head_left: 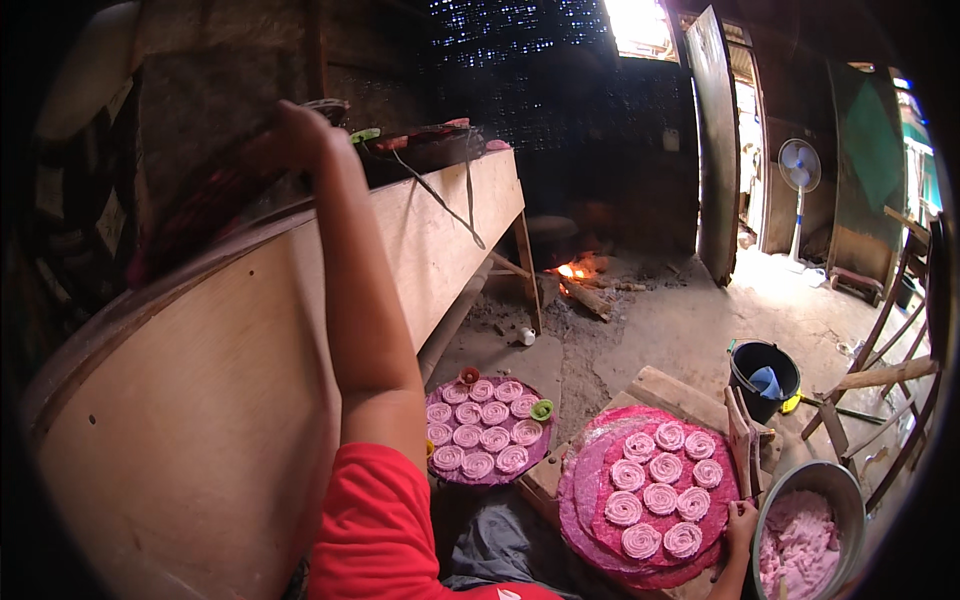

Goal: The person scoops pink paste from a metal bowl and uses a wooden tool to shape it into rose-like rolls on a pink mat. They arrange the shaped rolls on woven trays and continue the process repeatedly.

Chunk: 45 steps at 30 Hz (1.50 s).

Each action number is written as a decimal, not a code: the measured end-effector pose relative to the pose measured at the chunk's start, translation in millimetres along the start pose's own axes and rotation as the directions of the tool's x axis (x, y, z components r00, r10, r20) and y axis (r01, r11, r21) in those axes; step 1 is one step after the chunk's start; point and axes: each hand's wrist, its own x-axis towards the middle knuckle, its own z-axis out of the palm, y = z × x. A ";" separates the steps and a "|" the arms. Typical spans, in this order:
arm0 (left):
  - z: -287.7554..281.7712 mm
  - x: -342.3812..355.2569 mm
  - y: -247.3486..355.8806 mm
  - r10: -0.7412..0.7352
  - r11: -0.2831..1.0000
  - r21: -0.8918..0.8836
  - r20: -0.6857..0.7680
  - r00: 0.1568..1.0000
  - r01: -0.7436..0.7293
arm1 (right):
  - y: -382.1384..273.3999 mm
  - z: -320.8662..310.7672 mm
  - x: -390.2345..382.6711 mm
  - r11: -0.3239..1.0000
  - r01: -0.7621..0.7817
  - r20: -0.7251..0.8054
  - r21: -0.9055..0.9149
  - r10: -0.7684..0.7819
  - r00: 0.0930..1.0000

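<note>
My left arm, in a red sleeve, reaches up over the wooden bench. The left hand [303, 135] is bent at the wrist and seems closed on a dark reddish flat mat [215, 205], which is smeared by motion; its fingers are mostly hidden. At the lower right, my right hand [740, 525] pinches the rim of a pink round mat [590, 500] on a stack of such mats. Several pale pink dough swirls [661, 498] lie on top. Beside my right hand stands a metal pot [852, 500] of pink dough [800, 545].
A purple round mat [545, 450] with more swirls and small coloured cups lies near my knees. The bench's pale wooden side [200, 380] fills the left. Ahead, a wood fire [572, 271] burns. A dark bucket [760, 385], wooden frame [890, 375] and fan [799, 165] stand right.
</note>
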 end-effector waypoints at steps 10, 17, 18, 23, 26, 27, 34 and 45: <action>-14.6 -129.9 141.8 -0.456 0.561 -0.657 0.262 0.850 0.504 | 8.4 3.3 -1.3 0.999 0.044 -0.022 -0.015 -0.044 0.999; -98.7 -292.8 218.6 -0.476 0.425 -0.562 0.528 0.703 0.710 | -8.6 -0.2 -4.3 0.984 0.150 -0.052 -0.100 -0.156 0.986; -116.5 -313.0 223.9 -0.480 0.405 -0.533 0.568 0.669 0.743 | -10.5 -0.7 -4.6 0.979 0.187 -0.070 -0.075 -0.193 0.979; -220.6 -371.9 218.8 -0.395 0.313 -0.412 0.763 0.512 0.856 | -21.5 -6.1 -9.8 0.993 -0.044 0.075 0.107 0.036 0.997; -271.7 -371.2 177.7 -0.459 0.249 -0.083 0.867 0.194 0.965 | -29.2 -8.9 -13.6 0.972 -0.178 0.129 0.154 0.159 0.979; -284.4 -363.5 155.1 -0.462 0.222 0.046 0.884 0.064 0.974 | -32.1 -9.9 -13.9 0.971 -0.180 0.136 0.155 0.160 0.978; -358.6 -281.9 5.3 -0.437 -0.133 0.573 0.698 -0.567 0.809 | -84.7 -18.9 -19.7 0.983 0.113 -0.121 -0.146 -0.131 0.984; -432.4 -116.4 -50.3 -0.700 0.262 0.588 0.662 -0.269 0.766 | -221.7 94.0 -124.2 0.769 0.605 0.480 -0.208 -0.459 0.748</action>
